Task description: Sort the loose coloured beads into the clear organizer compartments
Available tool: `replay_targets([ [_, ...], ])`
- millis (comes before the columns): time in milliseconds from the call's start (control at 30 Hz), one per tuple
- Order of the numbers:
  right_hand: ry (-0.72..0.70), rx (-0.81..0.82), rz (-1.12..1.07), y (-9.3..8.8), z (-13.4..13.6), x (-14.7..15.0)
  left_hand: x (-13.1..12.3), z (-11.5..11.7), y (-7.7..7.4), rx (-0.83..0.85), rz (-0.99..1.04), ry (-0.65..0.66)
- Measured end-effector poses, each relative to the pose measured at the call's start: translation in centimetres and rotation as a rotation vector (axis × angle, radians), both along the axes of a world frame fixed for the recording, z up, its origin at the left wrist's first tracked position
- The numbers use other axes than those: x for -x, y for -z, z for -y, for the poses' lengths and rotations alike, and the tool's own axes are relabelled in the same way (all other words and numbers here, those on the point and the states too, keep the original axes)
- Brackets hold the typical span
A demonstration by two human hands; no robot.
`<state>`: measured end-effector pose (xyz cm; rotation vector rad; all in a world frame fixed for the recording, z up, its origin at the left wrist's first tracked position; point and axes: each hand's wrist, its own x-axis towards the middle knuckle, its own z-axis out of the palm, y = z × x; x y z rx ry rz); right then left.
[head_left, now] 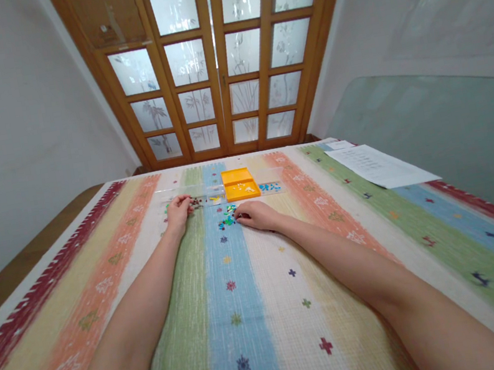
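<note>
My left hand [178, 214] is at the left part of a clear plastic box [170, 194], its fingertips pressed together beside small dark brown pieces [197, 202]. Any piece between those fingertips is too small to make out. Fingers curled and closed, my right hand [255, 214] rests on the cloth at the edge of a loose pile of small green and blue pieces [228, 219]. What its fingertips hold, if anything, is hidden. Beyond the pile stands an open yellow case [240, 175] with small white pieces [242, 187] inside.
Yellow pieces [214, 198] lie in a compartment left of the yellow case, and blue pieces [270, 187] to its right. A striped tablecloth [233, 301] covers the table. Paper sheets [379, 165] lie at the far right. Wood-framed glass doors [211, 58] stand behind the table.
</note>
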<state>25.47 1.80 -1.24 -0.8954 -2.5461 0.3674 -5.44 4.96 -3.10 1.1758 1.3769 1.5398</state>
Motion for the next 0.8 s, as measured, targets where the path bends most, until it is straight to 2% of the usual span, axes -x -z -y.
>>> replay_targets([
  [133,0.004,0.009,-0.033,0.1,-0.1,0.0,-0.2,0.2,-0.1,-0.007,0.04,-0.009],
  [233,0.064,0.019,-0.054,0.1,-0.4,-0.2,-0.4,0.4,-0.2,-0.014,-0.057,0.001],
  [367,0.271,-0.014,-0.142,0.1,-1.6,-1.4,-0.9,1.2,-0.5,-0.104,-0.484,0.06],
  [500,0.544,-0.037,-0.284,0.0,-3.0,-3.4,-1.9,2.3,-0.9,-0.231,-0.873,0.21],
  [600,0.713,-0.03,-0.32,-0.2,-4.0,-5.1,-2.6,2.7,-1.2,-0.256,-0.975,0.314],
  [800,0.871,-0.033,-0.348,0.0,-5.4,-7.7,-2.9,2.9,-1.2,-0.251,-1.025,0.364],
])
